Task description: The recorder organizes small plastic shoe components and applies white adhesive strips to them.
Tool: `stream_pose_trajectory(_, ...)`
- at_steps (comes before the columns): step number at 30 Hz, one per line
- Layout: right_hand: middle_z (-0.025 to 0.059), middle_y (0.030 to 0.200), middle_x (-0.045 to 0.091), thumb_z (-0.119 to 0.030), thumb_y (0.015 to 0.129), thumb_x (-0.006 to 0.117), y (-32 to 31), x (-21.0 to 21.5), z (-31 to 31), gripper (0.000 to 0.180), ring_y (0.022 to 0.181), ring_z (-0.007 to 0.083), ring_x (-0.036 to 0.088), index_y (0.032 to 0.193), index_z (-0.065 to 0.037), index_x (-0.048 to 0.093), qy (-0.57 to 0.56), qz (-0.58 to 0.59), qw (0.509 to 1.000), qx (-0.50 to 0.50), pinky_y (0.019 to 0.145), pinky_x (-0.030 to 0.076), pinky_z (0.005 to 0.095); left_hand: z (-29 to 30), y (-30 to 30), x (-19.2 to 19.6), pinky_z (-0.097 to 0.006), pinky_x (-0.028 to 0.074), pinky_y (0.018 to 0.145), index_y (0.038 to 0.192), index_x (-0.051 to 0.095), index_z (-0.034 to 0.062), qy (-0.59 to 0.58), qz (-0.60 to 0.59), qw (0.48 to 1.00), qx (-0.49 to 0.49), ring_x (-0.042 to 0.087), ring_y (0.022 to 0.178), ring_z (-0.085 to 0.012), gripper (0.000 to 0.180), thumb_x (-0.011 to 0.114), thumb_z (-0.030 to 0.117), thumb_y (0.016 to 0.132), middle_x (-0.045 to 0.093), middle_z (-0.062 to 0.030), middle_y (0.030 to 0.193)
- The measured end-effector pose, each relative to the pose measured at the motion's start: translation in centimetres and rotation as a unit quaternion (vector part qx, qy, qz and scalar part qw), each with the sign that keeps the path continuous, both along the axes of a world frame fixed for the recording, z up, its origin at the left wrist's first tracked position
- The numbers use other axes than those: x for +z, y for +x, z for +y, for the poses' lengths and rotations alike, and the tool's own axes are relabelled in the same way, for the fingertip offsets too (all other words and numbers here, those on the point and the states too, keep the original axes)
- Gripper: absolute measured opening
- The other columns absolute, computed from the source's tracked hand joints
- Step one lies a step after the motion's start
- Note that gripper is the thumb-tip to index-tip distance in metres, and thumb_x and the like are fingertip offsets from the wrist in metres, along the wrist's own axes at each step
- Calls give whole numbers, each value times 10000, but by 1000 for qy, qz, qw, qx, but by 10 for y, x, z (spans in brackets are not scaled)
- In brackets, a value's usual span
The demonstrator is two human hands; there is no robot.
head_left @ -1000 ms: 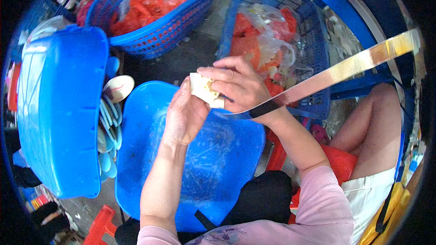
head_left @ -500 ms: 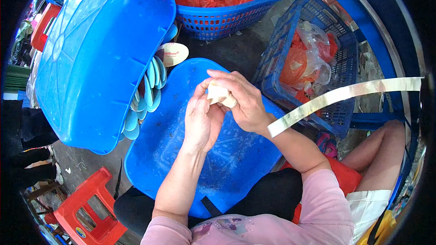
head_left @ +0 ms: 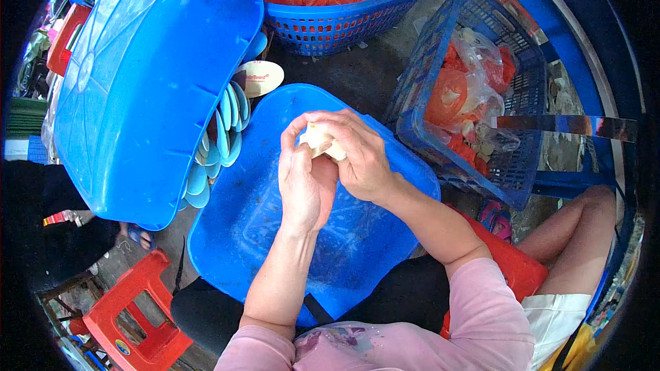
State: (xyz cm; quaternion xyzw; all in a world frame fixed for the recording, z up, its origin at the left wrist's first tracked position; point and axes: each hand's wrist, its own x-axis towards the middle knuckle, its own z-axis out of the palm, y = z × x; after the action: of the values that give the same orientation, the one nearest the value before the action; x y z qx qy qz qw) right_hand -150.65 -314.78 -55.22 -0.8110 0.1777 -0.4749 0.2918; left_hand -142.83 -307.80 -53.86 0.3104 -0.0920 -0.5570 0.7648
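Observation:
Both hands meet over a blue plastic tub (head_left: 237, 233) that lies across my lap. A small cream-coloured, folded-looking piece (head_left: 316, 139) is pinched between them; its kind is not clear. My left hand (head_left: 302, 182) grips it from the left with curled fingers and thumb. From the right, my right hand (head_left: 361, 154) closes over it, its fingers bent across the top and meeting the left fingertips. Part of the piece is hidden by the fingers. The tub's visible floor is scuffed and marked.
A large blue tub (head_left: 158, 89) stands tipped at left, with light-blue oval pieces (head_left: 225, 124) under its edge beside a cream oval piece (head_left: 262, 79). Blue baskets (head_left: 323, 27) (head_left: 405, 106) hold red and clear bags. A red stool (head_left: 130, 302) is lower left. A shiny strip (head_left: 570, 126) hangs at right.
My hands have shifted slightly left, still holding the cream piece, which is turned a little. The strip at right has swung away from my right forearm. A person's dark-clothed leg and sandalled foot have come in at left.

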Motion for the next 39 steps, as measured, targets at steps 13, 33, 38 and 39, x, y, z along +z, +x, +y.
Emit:
stream_pose_trajectory(13, 143, 952, 613, 36, 726, 521, -12, -17, -10, 242, 845, 325, 585, 963, -7, 545, 137, -59, 987, -58, 726, 484, 391, -25, -38, 2, -370, 360, 946, 1264, 322, 93, 97, 9, 993, 71, 454, 1069, -240, 355, 339, 242, 942, 460, -163, 1159)
stream_pose_trajectory(33, 173, 1040, 597, 11, 712, 611, -32, -20, -21, 340, 818, 311, 589, 1037, 6, 512, -41, -65, 995, -57, 684, 493, 371, -21, -28, 1, -307, 410, 844, 1204, 387, 57, 86, -76, 990, -77, 496, 960, -156, 363, 377, 142, 852, 501, -70, 1074)
stream_pose_trajectory(38, 161, 979, 610, 8, 701, 602, -39, -20, -22, 263, 792, 302, 592, 958, 11, 546, -3, -17, 996, -83, 664, 490, 363, -26, -29, -8, -305, 406, 860, 1150, 443, 60, 80, 24, 990, -112, 501, 976, -154, 322, 402, 197, 862, 512, -57, 1093)
stream_pose_trajectory(39, 157, 965, 612, 3, 699, 602, -44, -19, -23, 250, 786, 302, 591, 944, 8, 554, 6, -1, 995, -95, 672, 489, 367, -29, -30, -11, -312, 401, 878, 1126, 467, 52, 87, 46, 987, -125, 502, 1001, -162, 313, 409, 203, 859, 521, -62, 1098)
